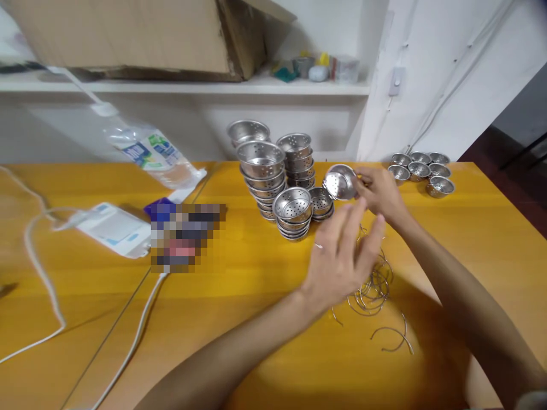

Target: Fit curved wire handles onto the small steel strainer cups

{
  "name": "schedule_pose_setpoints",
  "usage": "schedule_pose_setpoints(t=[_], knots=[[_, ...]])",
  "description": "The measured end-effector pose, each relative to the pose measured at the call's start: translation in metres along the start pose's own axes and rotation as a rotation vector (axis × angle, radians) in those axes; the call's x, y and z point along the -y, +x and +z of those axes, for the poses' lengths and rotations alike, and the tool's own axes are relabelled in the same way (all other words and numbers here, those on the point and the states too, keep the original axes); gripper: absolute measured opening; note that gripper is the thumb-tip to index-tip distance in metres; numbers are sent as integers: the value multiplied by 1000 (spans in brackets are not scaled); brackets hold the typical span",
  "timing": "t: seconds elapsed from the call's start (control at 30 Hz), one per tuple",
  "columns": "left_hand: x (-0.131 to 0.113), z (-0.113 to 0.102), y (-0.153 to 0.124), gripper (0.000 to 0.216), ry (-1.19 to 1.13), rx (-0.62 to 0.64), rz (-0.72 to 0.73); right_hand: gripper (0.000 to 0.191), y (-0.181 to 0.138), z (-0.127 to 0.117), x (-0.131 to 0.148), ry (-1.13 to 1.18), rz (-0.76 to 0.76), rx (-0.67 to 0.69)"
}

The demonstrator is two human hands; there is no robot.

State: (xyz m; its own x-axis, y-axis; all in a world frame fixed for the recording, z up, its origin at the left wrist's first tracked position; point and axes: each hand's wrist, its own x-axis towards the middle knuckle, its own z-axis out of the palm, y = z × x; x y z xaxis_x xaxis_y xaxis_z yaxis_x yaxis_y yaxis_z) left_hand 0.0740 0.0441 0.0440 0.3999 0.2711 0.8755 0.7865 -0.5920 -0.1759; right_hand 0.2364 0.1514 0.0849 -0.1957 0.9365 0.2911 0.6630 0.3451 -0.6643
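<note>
A small perforated steel bowl [339,184] is tilted toward me, its rim pinched by the fingers of my right hand [378,191]. My left hand [335,256] is above the table with its fingers spread and nothing in them, just in front of that bowl. Stacks of similar perforated bowls [260,162] stand to the left, with a shorter stack [293,208] nearest my left hand. Curved metal wires [371,293] lie in a loose tangle below my hands, partly covered by the left one.
Several separate perforated bowls [440,185] sit at the table's back right. On the left are a plastic bottle [149,151], a white power strip [113,228] and trailing white cables [143,324]. A cardboard box [128,40] rests on the shelf [179,86] behind.
</note>
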Motion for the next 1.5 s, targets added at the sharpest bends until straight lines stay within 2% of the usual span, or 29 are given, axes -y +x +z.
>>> schedule_pose_setpoints(t=[0.1, 0.23, 0.33, 0.4, 0.47, 0.53, 0.57, 0.63, 0.7, 0.8, 0.87, 0.9, 0.97, 1.03, 1.1, 1.23, 1.3, 1.4, 1.5], knots=[[-16, -10, -1, 21, -132, 33, 154, 25, 35, 16, 5, -62, -17, 57], [-20, -9, -4, 15, -136, 67, 165, 39, 48, 33, 11, -105, 6, 126], [-15, -5, -5, 14, -138, 87, 146, 52, 44, 31, 0, 36, 92, 187], [-13, -4, -5, 15, -151, 81, 143, 59, 43, 18, -20, 81, 169, 96], [-12, -4, -5, 14, -158, 76, 145, 58, 42, 0, -49, -49, 238, -105], [-12, -3, -6, 12, -161, 81, 142, 38, 39, -17, -82, -405, 307, -202], [-12, -3, -7, 10, -163, 91, 140, 33, 36, -23, -98, -584, 360, -165], [-12, -1, -10, 8, -179, 131, 132, 37, 26, -30, -121, -811, 422, -35], [-11, 3, -13, 12, -222, 205, 85, 37, 10, -32, -128, -857, 367, 50], [-9, 11, -17, 44, -326, 342, -125, 23, -23, -31, -103, -639, 124, 53], [-7, 16, -19, 71, -400, 411, -261, 18, -48, -33, -69, -377, -48, 116], [-6, 17, -19, 78, -438, 430, -298, 22, -60, -35, -50, -236, -131, 169], [-2, 19, -20, 76, -505, 430, -316, 29, -78, -39, -18, -1, -206, 266], [2, 17, -18, 64, -553, 379, -305, 32, -87, -43, 2, 167, -230, 361], [6, 12, -14, 60, -592, 296, -300, 33, -88, -46, 7, 254, -261, 412], [12, 3, -4, 61, -683, 137, -264, 41, -82, -51, -5, 407, -331, 476], [15, -1, -1, 58, -700, 103, -243, 46, -81, -50, -9, 487, -333, 509], [17, -4, 3, 53, -668, 79, -215, 46, -84, -46, -8, 475, -319, 505], [20, -9, 9, 49, -607, 67, -194, 50, -87, -39, -6, 506, -280, 426]])
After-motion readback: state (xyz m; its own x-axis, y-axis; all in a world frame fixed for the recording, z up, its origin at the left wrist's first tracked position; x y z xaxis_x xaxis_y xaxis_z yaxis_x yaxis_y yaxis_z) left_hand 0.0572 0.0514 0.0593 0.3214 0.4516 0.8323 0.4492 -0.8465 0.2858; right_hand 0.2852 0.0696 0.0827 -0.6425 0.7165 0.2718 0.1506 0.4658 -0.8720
